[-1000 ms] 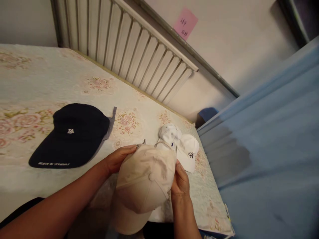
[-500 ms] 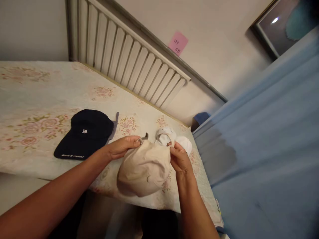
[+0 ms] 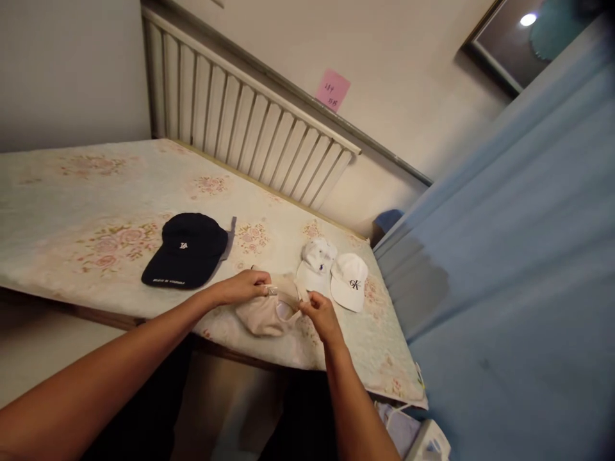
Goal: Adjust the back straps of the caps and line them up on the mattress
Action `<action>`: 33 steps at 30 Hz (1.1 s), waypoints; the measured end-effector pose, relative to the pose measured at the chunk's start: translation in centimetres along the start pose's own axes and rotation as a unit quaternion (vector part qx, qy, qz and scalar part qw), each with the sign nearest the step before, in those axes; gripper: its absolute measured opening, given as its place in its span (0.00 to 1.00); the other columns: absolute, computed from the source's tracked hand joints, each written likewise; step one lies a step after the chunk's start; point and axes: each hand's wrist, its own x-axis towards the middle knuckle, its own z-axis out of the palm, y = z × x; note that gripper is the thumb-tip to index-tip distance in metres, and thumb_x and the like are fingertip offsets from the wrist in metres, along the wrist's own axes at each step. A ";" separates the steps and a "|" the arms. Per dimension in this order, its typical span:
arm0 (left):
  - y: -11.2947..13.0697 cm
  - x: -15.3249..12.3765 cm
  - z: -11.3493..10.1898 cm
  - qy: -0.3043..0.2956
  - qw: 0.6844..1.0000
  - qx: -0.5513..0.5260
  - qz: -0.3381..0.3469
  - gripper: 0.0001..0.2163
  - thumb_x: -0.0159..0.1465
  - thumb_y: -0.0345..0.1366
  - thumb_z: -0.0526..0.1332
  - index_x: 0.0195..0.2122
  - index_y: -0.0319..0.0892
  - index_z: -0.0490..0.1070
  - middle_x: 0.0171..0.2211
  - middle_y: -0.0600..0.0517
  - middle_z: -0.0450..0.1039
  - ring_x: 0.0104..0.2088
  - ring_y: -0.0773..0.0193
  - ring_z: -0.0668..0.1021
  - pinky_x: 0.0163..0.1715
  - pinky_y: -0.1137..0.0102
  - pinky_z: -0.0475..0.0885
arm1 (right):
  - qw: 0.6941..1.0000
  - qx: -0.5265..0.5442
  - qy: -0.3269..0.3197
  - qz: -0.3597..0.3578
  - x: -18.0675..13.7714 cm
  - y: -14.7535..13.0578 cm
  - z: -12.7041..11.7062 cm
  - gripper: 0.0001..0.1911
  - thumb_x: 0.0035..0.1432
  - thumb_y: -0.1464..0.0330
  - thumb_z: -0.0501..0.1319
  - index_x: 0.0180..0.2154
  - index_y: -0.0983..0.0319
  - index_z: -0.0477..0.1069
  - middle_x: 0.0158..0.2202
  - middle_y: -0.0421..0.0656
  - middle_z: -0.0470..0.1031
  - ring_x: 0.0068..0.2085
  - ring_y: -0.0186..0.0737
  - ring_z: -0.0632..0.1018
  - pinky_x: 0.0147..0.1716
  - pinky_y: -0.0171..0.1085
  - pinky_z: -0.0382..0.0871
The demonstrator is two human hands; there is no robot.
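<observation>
Flower-patterned cloth [image 3: 38,211] covers a broad flat surface, pale with pink rose clusters. Above its near edge, around the middle of the scene, is a beige cap [image 3: 259,321], its back opening turned up and to the right (whether it rests on the cloth or hangs just over it, cannot tell). Left hand [image 3: 244,286] reaches in from the left, thumb and fingers closed on the cap's rear edge beside a small metal buckle [image 3: 271,291]. Right hand [image 3: 323,315] comes from the near right, fingertips pinching the strap [image 3: 302,291] on the other side of that opening; the two hands are apart, cap between them. Just beyond the right hand, two white caps: one with a small dark-blue emblem [image 3: 318,259], and, right beside it, one marked CK [image 3: 348,282], both brims toward the near side. To the left, well apart from these, a navy cap [image 3: 192,250] with white lettering along its brim. Farther out, a white radiator [image 3: 250,121] lines the far edge; pink note [image 3: 333,89] with handwriting on the wall above it. Blue curtain [image 3: 509,275] fills the right.
</observation>
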 end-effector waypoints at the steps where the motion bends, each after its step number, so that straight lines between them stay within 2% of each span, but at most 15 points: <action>1: -0.2 -0.4 0.7 0.001 1.000 0.008 -0.005 0.11 0.58 0.44 0.57 0.30 0.40 0.67 0.27 0.54 0.66 0.30 0.64 0.67 0.29 0.72 0.58 | 1.000 -0.005 -0.005 0.007 -0.8 0.5 0.3 0.04 0.47 0.68 0.64 0.23 0.62 0.72 0.20 0.34 0.69 0.24 0.33 0.67 0.26 0.32 0.59; 4: -0.3 -1.3 1.9 0.008 0.999 0.034 -0.012 0.09 0.58 0.41 0.55 0.31 0.41 0.67 0.28 0.54 0.67 0.31 0.64 0.68 0.30 0.73 0.59 | 1.000 -0.012 -0.016 0.022 -2.4 0.8 0.7 0.03 0.46 0.69 0.64 0.23 0.62 0.72 0.19 0.33 0.67 0.23 0.31 0.65 0.26 0.32 0.57; 7: 0.4 -1.7 2.3 0.004 0.998 0.055 -0.004 0.08 0.57 0.39 0.55 0.31 0.41 0.67 0.27 0.54 0.68 0.31 0.64 0.69 0.30 0.73 0.59 | 0.999 -0.015 -0.030 0.025 -3.1 -0.1 0.8 0.03 0.45 0.69 0.64 0.24 0.61 0.72 0.20 0.33 0.69 0.23 0.32 0.66 0.26 0.31 0.58; 11: 1.7 -2.1 2.5 -0.001 0.997 0.072 0.008 0.07 0.57 0.38 0.56 0.31 0.41 0.69 0.27 0.54 0.69 0.31 0.63 0.69 0.30 0.72 0.58 | 0.999 -0.023 -0.045 0.017 -3.2 -1.4 1.3 0.03 0.48 0.68 0.63 0.26 0.61 0.73 0.22 0.36 0.74 0.25 0.33 0.70 0.28 0.32 0.62; 16: 3.1 -2.6 2.7 0.000 0.996 0.086 0.011 0.06 0.54 0.36 0.56 0.30 0.41 0.70 0.25 0.54 0.68 0.30 0.63 0.69 0.29 0.72 0.58 | 0.997 -0.045 -0.055 0.010 -3.2 -1.9 2.4 0.02 0.48 0.70 0.62 0.26 0.61 0.73 0.22 0.36 0.74 0.24 0.33 0.69 0.27 0.32 0.60; 24: 3.4 -3.0 3.4 0.001 0.997 0.074 0.024 0.08 0.56 0.37 0.56 0.32 0.40 0.72 0.28 0.53 0.72 0.31 0.63 0.71 0.31 0.73 0.60 | 0.996 -0.063 -0.054 0.013 -3.5 -1.8 3.2 0.03 0.49 0.69 0.62 0.25 0.61 0.73 0.20 0.34 0.71 0.23 0.31 0.66 0.25 0.32 0.56; 33: 3.9 -3.2 4.2 0.019 0.996 0.069 0.048 0.10 0.57 0.35 0.55 0.37 0.39 0.71 0.29 0.52 0.72 0.32 0.62 0.71 0.32 0.72 0.61 | 0.997 0.003 -0.060 0.045 -3.5 -1.0 3.7 0.12 0.49 0.63 0.66 0.21 0.62 0.69 0.19 0.35 0.71 0.23 0.31 0.66 0.26 0.32 0.56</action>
